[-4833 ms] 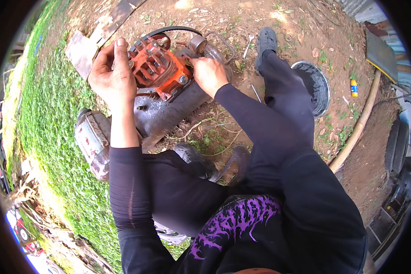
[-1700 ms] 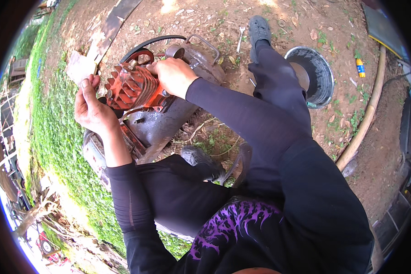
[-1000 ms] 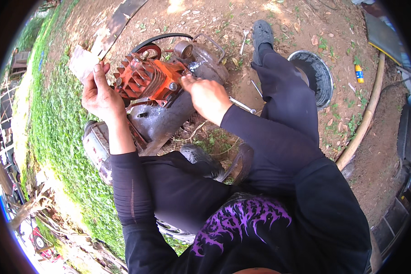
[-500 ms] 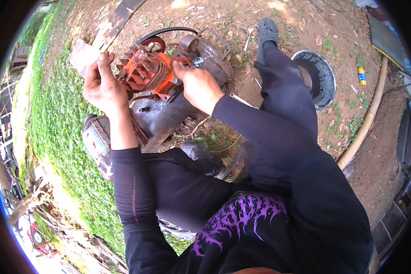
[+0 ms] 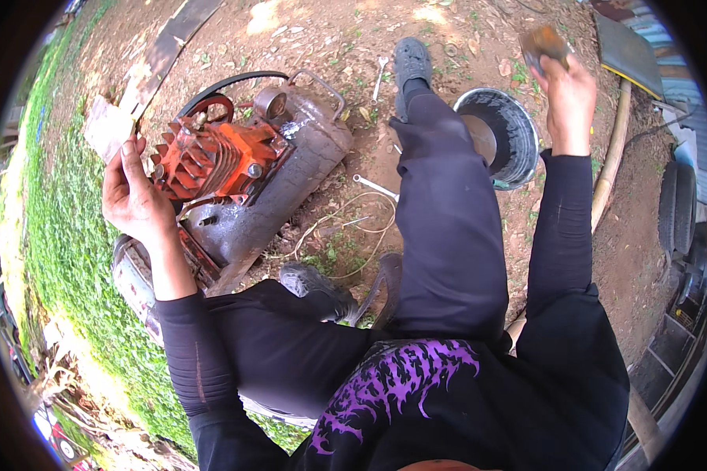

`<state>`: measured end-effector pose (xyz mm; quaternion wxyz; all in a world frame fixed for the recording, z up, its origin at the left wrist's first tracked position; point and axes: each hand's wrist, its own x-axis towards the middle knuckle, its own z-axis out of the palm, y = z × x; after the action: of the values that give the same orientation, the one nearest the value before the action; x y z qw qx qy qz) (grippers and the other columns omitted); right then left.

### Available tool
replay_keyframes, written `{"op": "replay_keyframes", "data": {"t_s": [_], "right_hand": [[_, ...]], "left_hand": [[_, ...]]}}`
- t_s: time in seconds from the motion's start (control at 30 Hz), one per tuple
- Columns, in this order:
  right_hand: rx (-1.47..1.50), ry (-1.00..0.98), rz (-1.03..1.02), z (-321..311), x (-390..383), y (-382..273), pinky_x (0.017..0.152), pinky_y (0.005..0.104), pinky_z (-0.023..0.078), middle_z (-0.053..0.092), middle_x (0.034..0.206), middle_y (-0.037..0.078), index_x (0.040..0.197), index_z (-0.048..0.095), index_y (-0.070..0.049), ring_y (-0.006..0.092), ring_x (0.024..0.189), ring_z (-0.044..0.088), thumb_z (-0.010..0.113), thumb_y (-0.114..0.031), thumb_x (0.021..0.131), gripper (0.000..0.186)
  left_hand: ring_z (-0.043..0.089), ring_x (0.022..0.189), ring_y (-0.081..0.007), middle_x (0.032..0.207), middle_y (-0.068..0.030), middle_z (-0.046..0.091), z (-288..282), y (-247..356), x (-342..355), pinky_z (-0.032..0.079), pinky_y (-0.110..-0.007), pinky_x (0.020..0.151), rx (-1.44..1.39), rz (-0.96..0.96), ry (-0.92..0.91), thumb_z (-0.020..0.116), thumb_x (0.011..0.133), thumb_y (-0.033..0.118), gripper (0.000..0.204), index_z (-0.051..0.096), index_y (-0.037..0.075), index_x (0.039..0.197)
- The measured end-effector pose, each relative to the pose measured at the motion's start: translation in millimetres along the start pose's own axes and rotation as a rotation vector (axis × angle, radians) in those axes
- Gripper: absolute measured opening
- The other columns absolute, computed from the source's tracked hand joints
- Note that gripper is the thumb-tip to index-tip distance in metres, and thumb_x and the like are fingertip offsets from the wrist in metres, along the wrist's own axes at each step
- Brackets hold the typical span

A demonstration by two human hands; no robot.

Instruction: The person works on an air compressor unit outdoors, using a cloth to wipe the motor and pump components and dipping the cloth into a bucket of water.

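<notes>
My left hand (image 5: 140,192) is closed, thumb and fingers pinching a pale, flat sheet (image 5: 106,129) at the left edge of an orange finned air compressor head (image 5: 208,161). That head sits on a grey, worn metal tank (image 5: 291,157), with a round gauge (image 5: 270,103) and a red pulley with a black belt (image 5: 212,100) beyond it. My right hand (image 5: 569,98) is raised at the far right, past the bucket. Its fingers are closed on a small flat piece, brown-orange and dark (image 5: 546,45), too smeared by motion to name.
A black bucket (image 5: 526,149) stands right of my outstretched leg. Wrenches (image 5: 375,187) lie on the dirt, near a loop of thin cord (image 5: 342,271). A long bamboo pole (image 5: 613,157) and a dark flat panel (image 5: 627,47) lie at the right; grass (image 5: 78,259) covers the left.
My right hand has left the compressor head and swung far right, now holding the brown-orange piece. The view has shifted, so the compressor sits further left. My left hand still holds the pale sheet.
</notes>
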<state>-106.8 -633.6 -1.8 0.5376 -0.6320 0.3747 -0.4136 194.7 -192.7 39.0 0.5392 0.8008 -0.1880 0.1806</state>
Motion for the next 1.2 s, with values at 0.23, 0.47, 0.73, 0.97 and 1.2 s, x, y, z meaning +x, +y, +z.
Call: {"op": "replay_keyframes", "data": {"t_s": [0.23, 0.47, 0.73, 0.97, 1.2], "right_hand": [[-0.001, 0.334, 0.367, -124.5, -55.7, 77.2, 0.087, 0.0377, 0.063, 0.068, 0.114, 0.009, 0.124, 0.062, -0.001, 0.0226, 0.101, 0.070, 0.067, -0.005, 0.095, 0.029], [-0.030, 0.492, 0.482, -304.0, -142.4, 131.1, 0.084, 0.0432, 0.061, 0.065, 0.116, 0.007, 0.123, 0.063, -0.007, 0.0235, 0.105, 0.066, 0.073, -0.010, 0.088, 0.036], [0.000, 0.634, 0.584, -370.0, -227.2, 59.2, 0.078, 0.0486, 0.064, 0.060, 0.092, 0.008, 0.113, 0.064, -0.001, 0.0200, 0.071, 0.059, 0.059, -0.004, 0.093, 0.021], [-0.102, 0.557, 0.454, -388.0, -199.3, 20.5, 0.070, 0.0455, 0.065, 0.057, 0.084, 0.006, 0.110, 0.065, -0.001, 0.0177, 0.065, 0.056, 0.060, -0.002, 0.090, 0.021], [-0.176, 0.299, 0.259, -286.8, -82.4, -29.0, 0.085, 0.0422, 0.061, 0.062, 0.123, 0.011, 0.127, 0.063, -0.004, 0.0255, 0.106, 0.064, 0.064, -0.011, 0.093, 0.034]], "left_hand": [[0.069, 0.085, -0.0130, 0.093, -0.0090, 0.078, -9.4, -11.2, 5.7, 0.055, -0.029, 0.082, 0.186, 0.126, -0.003, 0.072, 0.099, 0.023, 0.026, 0.077, -0.002, 0.107], [0.076, 0.095, -0.0291, 0.100, -0.0192, 0.077, 17.6, -14.2, 7.5, 0.058, -0.039, 0.087, 0.295, 0.150, -0.016, 0.077, 0.088, 0.036, 0.041, 0.077, 0.000, 0.109], [0.071, 0.105, -0.0359, 0.108, -0.0218, 0.074, -0.3, -0.3, 8.5, 0.055, -0.044, 0.094, 0.433, 0.153, -0.017, 0.070, 0.089, 0.049, 0.052, 0.075, 0.002, 0.111], [0.070, 0.109, -0.0360, 0.113, -0.0217, 0.073, 0.0, 2.7, -3.0, 0.054, -0.044, 0.097, 0.489, 0.156, -0.076, 0.064, 0.091, 0.056, 0.058, 0.073, 0.004, 0.117], [0.070, 0.111, -0.0343, 0.113, -0.0195, 0.074, 0.4, -7.7, 6.3, 0.053, -0.044, 0.098, 0.552, 0.168, -0.105, 0.063, 0.090, 0.061, 0.064, 0.073, 0.006, 0.118]]}}
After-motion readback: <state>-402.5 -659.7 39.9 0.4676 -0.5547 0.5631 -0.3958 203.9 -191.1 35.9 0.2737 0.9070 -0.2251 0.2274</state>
